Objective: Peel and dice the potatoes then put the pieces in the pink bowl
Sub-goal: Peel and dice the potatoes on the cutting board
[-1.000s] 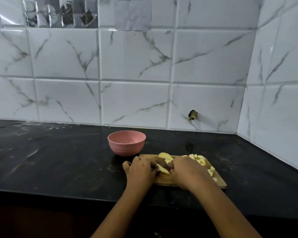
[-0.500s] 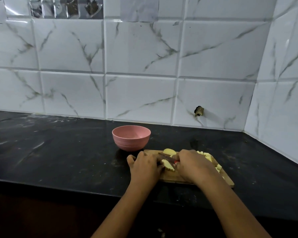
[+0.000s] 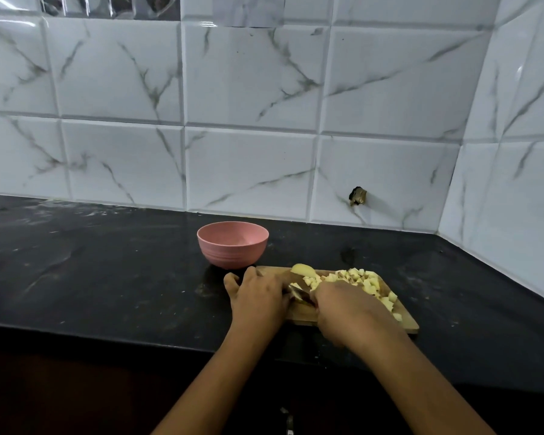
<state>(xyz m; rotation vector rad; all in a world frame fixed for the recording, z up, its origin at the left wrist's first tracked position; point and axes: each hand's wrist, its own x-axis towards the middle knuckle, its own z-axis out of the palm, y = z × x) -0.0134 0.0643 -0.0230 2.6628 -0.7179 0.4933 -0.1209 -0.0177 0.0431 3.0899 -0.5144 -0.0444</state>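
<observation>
Knife held fast in right grip. Blade just beside left grip, fingers curled down on board; hold hidden, cannot tell. Diced potato pieces heaped on board; pink bowl just behind. Risk: blade slips, nicks left fingers; pieces roll onto tabletop.

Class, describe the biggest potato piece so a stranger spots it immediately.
On the black counter lies a wooden cutting board beside the pink bowl. At its far edge sits the potato piece: big and rounded, unlike the small cubes beside it.
</observation>
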